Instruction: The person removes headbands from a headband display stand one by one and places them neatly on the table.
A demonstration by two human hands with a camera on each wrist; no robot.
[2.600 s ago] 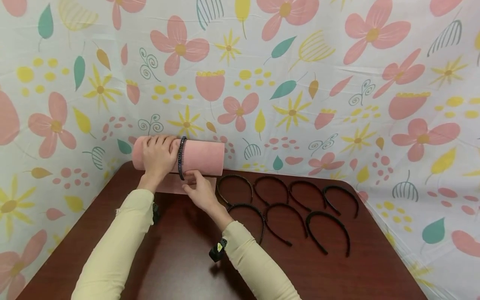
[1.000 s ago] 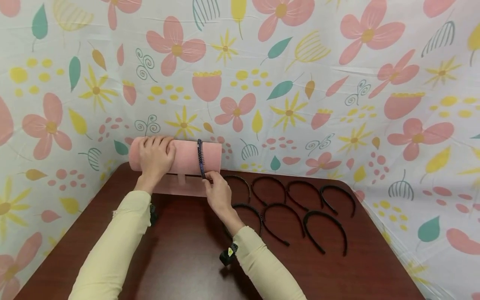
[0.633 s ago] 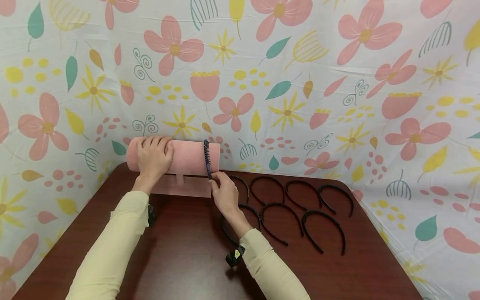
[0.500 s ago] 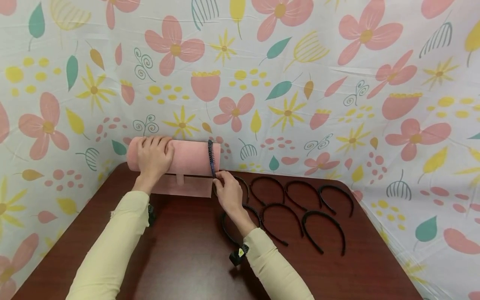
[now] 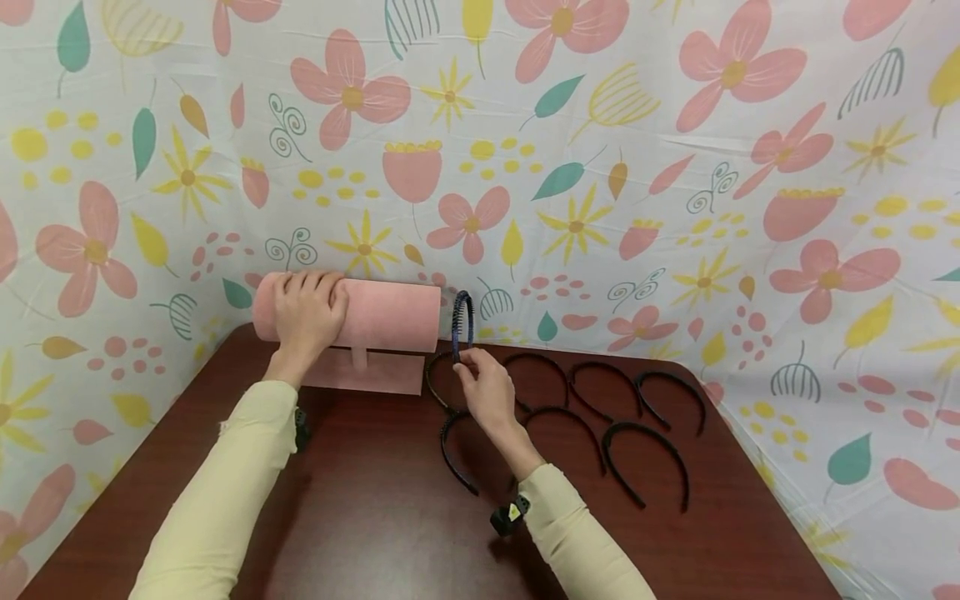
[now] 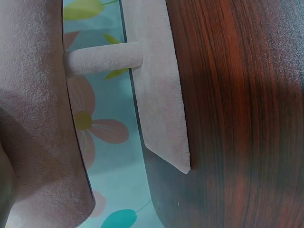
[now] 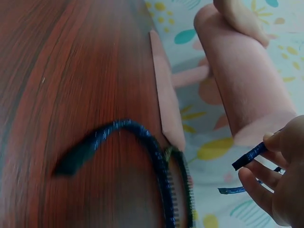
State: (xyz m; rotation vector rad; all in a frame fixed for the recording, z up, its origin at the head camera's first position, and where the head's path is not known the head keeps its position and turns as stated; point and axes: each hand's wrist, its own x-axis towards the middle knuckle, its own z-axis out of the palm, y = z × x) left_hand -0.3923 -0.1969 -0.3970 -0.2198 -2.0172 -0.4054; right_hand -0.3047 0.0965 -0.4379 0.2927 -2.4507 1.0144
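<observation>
A pink padded roll stand point(image 5: 390, 312) lies along the back left of the table, a short post joining its cylinder to a flat base point(image 5: 367, 372). My left hand point(image 5: 309, 312) rests over the cylinder's left part, fingers bent across its top. Just beyond the cylinder's right end, my right hand point(image 5: 491, 387) pinches a dark blue toothed headband point(image 5: 462, 321) near its lower end. In the right wrist view the thumb and fingers point(image 7: 260, 178) hold one glittery end of this headband point(image 7: 251, 156), apart from the roll. No headband is on the cylinder.
Several dark headbands lie in two rows at the right of the brown table point(image 5: 360, 500); a thick black headband point(image 5: 647, 462) is at the front right. Another headband point(image 5: 454, 450) lies partly under my right arm. A flowered cloth point(image 5: 525, 167) hangs behind the table.
The blue headband was around the cylinder; my right hand has slid it rightward and off the right end. My left hand has stayed on the roll.
</observation>
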